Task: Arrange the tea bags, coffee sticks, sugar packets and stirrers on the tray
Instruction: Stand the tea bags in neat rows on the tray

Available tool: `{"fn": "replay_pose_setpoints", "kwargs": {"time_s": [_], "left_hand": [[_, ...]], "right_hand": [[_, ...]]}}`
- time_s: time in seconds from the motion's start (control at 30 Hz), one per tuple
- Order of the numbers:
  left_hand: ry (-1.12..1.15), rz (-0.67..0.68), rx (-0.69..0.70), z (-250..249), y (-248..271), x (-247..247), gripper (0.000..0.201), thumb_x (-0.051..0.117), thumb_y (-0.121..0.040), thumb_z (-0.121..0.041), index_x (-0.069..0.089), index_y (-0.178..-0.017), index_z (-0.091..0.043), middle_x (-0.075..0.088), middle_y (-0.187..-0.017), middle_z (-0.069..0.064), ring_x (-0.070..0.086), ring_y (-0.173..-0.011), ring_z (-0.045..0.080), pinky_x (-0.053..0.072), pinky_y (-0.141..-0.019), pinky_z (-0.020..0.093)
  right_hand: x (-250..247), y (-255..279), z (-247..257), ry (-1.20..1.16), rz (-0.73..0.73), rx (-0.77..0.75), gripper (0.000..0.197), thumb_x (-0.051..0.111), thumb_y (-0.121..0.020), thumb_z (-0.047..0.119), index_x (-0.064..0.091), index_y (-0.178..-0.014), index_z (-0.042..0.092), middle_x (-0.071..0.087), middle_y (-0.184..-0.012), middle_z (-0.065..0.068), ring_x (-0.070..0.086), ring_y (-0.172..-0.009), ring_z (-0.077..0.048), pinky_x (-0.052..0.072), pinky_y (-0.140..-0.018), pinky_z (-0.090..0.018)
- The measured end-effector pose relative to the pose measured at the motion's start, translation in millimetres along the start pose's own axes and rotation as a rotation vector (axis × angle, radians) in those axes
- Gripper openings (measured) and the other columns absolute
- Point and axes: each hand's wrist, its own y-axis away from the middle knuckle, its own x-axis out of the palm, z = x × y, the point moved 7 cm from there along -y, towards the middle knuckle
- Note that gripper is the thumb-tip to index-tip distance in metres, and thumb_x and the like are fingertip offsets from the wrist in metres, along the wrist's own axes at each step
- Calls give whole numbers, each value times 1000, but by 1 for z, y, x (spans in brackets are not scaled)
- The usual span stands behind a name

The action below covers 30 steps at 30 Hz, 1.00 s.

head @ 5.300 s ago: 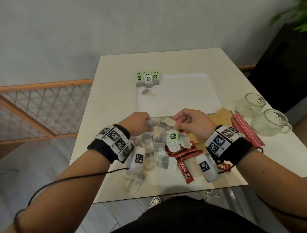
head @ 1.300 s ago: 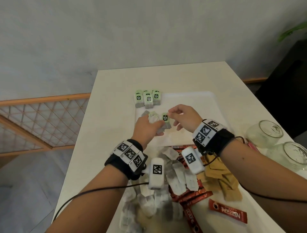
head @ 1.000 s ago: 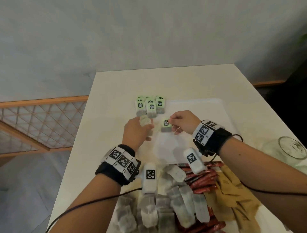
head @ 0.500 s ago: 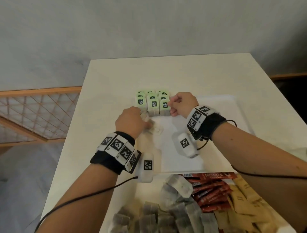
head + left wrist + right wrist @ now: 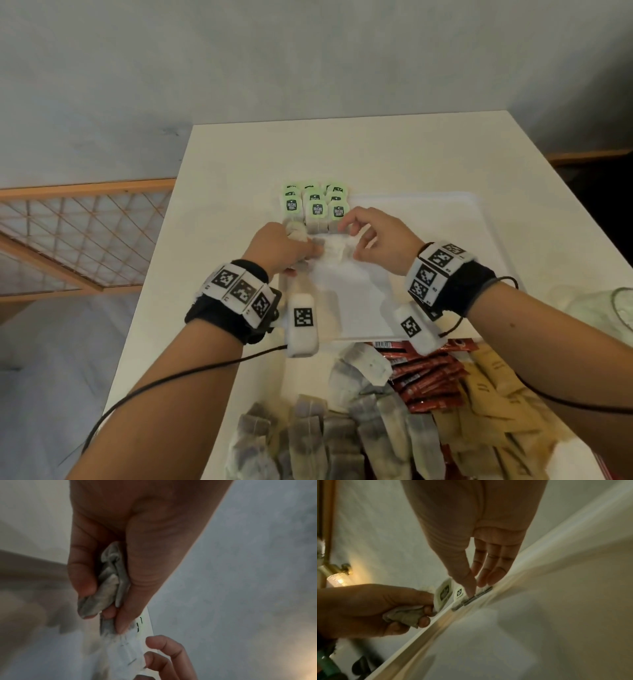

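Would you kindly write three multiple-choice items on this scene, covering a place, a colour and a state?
1. Where do the arranged tea bags sit?
A. tray's far-left corner
B. beside the glass
C. table's near edge

2. What colour are their tags?
A. red
B. green
C. blue

3. What is the left hand doing?
A. lying flat
B. pointing
C. gripping bags

Answers:
A, the green-tagged tea bags cluster at the white plastic tray's far-left corner.
B, the tags are pale green.
C, the left hand curls round bunched grey tea bags.

Green tea bag tags (image 5: 315,202), red coffee sticks (image 5: 424,378).
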Motion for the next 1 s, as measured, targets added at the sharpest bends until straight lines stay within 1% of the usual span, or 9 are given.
{"fn": "replay_pose_setpoints", "kwargs": {"time_s": [0.1, 0.23, 0.4, 0.53, 0.6, 0.7, 0.8, 0.93, 1.0], "left_hand": [[117, 53, -8, -4, 10, 2, 19, 79, -80, -17, 72, -91, -2, 66, -77, 8, 64, -68, 19, 54, -52, 22], [235, 78, -32, -1, 15, 1, 13, 77, -83, -15, 68, -87, -6, 68, -77, 5, 64, -65, 16, 55, -50, 20], [432, 39, -122, 14, 10, -16, 20, 70, -89, -14, 66, -101, 1, 72, -96, 13, 72, -78, 21, 62, -63, 30], [552, 43, -133, 21, 9, -25, 16, 59, -92, -5, 63, -105, 4, 67, -94, 16, 68, -80, 24, 62, -61, 32], [578, 44, -141, 26, 8, -25, 11, 55, -92, -1, 62, -99, 3, 64, -98, 18, 67, -85, 26, 62, -62, 33], [626, 53, -135, 33, 5, -22, 12, 51, -91, 4, 61, -98, 4, 61, -111, 23, 66, -94, 30, 62, -72, 39], [646, 92, -76, 33, 4, -19, 14, 48, -95, 6, 61, -99, 8, 65, -108, 21, 67, -94, 28, 62, -77, 36], [617, 95, -33, 37, 0, -20, 15, 49, -98, 4, 62, -104, 8, 67, -103, 18, 68, -90, 25, 61, -72, 28], [595, 83, -27, 40, -2, -21, 18, 54, -97, 0, 62, -110, 8, 68, -108, 21, 69, -96, 28, 61, -80, 32]], "right_hand": [[2, 1, 15, -3, 40, -75, 38, 82, -70, 3, 68, -93, 29, 50, -96, 0, 61, -73, -17, 50, -70, -19], [1, -4, 30, -32, 10, -125, 18, 86, -68, 12, 75, -83, 16, 58, -91, -2, 57, -71, -5, 48, -72, -16], [14, -20, 27, -178, 125, 100, 19, 84, -72, 12, 69, -84, 9, 70, -68, -11, 68, -62, -17, 58, -65, -27], [25, -40, 20, -150, 110, 190, 25, 80, -78, 12, 67, -97, 5, 71, -71, -16, 71, -66, -27, 61, -68, -35], [28, -51, 18, -109, 75, 215, 25, 74, -84, 13, 66, -106, 3, 72, -75, -17, 69, -60, -22, 60, -66, -30], [29, -67, 24, -38, 24, 178, 19, 68, -89, 12, 69, -106, 4, 72, -76, -16, 65, -54, -15, 60, -64, -26], [28, -79, 29, -54, -13, 170, 15, 74, -84, 10, 72, -97, 4, 69, -67, -12, 63, -48, -11, 61, -63, -28], [32, -89, 32, -145, -49, 203, 13, 78, -79, 4, 71, -90, 1, 65, -61, -9, 59, -43, -8, 58, -55, -25], [33, -93, 32, -167, -70, 214, 15, 78, -79, 4, 71, -91, 0, 67, -65, -11, 61, -47, -13, 59, -59, -28]]}}
